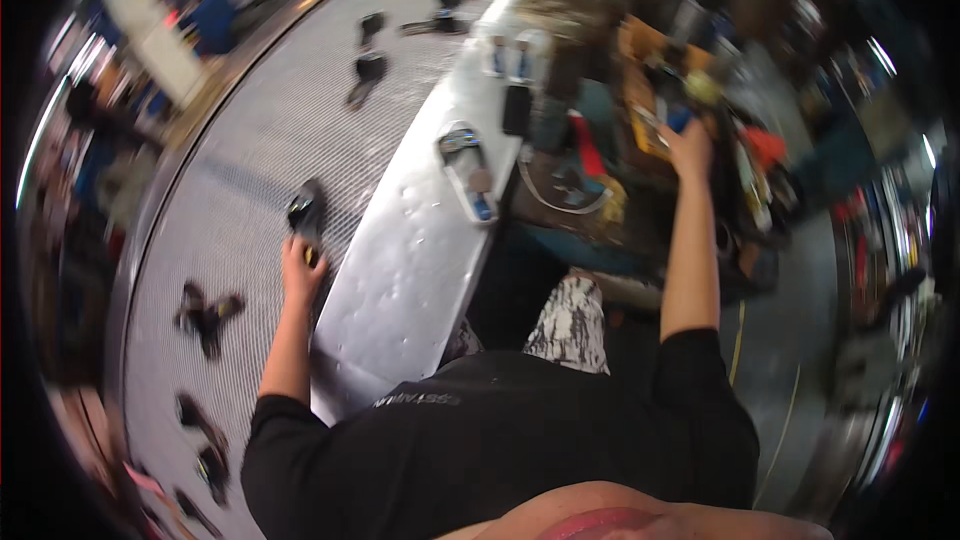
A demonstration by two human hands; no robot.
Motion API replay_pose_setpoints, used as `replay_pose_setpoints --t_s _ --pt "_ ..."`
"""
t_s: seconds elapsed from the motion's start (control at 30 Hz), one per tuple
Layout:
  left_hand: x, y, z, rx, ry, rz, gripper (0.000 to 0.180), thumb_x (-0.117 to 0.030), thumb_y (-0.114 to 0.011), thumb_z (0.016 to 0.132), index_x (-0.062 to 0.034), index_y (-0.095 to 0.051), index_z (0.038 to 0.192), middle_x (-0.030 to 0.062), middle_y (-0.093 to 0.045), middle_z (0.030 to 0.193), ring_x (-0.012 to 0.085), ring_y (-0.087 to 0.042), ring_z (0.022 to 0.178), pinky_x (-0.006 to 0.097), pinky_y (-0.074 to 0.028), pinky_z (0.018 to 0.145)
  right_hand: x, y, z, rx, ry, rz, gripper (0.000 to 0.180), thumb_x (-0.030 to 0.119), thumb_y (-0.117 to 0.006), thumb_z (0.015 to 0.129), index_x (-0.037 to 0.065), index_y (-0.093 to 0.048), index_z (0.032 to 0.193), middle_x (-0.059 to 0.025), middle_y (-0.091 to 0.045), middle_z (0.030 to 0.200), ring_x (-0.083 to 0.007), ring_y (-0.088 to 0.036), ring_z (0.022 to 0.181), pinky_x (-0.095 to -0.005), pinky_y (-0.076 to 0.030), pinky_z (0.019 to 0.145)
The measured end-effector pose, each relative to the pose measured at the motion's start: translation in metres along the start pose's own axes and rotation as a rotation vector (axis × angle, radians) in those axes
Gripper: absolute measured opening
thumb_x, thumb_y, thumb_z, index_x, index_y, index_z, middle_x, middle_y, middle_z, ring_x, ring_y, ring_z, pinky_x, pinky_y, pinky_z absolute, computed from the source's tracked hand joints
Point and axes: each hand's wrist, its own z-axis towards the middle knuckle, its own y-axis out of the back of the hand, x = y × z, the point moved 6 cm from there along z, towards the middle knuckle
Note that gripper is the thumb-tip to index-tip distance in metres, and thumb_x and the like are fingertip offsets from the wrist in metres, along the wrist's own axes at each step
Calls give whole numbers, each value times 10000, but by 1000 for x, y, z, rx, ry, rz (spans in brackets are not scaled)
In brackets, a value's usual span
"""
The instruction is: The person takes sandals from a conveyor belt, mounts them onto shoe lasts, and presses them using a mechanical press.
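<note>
Shoe (306,212), dark and blurred, lies on the grey mesh belt (240,150) beside the metal bench (410,250); left hand (300,265) clamped on its near end; probably light and bendy, best gripped at the heel; right hand (688,148) reaches into cluttered shelves (650,70), grip unclear.

- The black part (306,210) is sitting in the fingers of the left hand (300,268), just above the fine metal mesh surface. It is dark, small and chunky, with a pale glint on its upper face, and it is tilting slightly; blur is hiding its exact shape.
- The blue and yellow object (672,120) is lying under the fingertips of the right hand (688,148), among cluttered things on the far bench. It is small, and motion blur is keeping its form unclear.
</note>
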Motion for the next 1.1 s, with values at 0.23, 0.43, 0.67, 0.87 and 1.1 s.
replay_pose_setpoints --t_s 0.23,0.43,0.67,0.87,1.1 --pt "17 39 -36 -55 225 193 707 -264 -804 696 -30 -546 1311 230 -670 1022 408 -636 931 455 -515 850 -16 -13 -55 -170 139 -322 844 446 -792 738 -45 -406 1305 -277 -565 1258 -424 -567 1151 -480 -465 936" --pt "8 39 -54 57 510 -1571 495 -177 -712 814 10 -583 1254 77 -692 965 172 -664 854 291 -514 743 2 -5 -83 -215 166 -118 694 384 -851 701 -54 -549 1146 -223 -602 1133 -415 -589 1065 -458 -479 898" --pt "-199 -6 -151 682 230 -1497 482 -8 -682 841 -9 -473 1275 170 -670 1122 276 -686 1024 392 -536 916 67 5 -220 -212 172 625 541 -11 -729 745 -28 -581 1266 -102 -580 1260 -213 -563 1114 -367 -429 998" --pt "-270 -61 -158 1140 489 -1936 493 12 -617 836 77 -489 1308 234 -629 1204 346 -626 1130 442 -461 1040 202 -22 -352 251 309 885 510 -55 -677 716 43 -429 1151 -151 -500 1407 -288 -388 1378 -417 -251 1145" --pt "-164 -51 -62 53 777 -1689 348 -104 -568 850 62 -606 1153 128 -666 992 238 -631 895 378 -526 845 179 -105 -344 713 301 812 571 99 -746 695 75 -468 1193 -189 -544 1326 -388 -429 1347 -418 -303 1123"
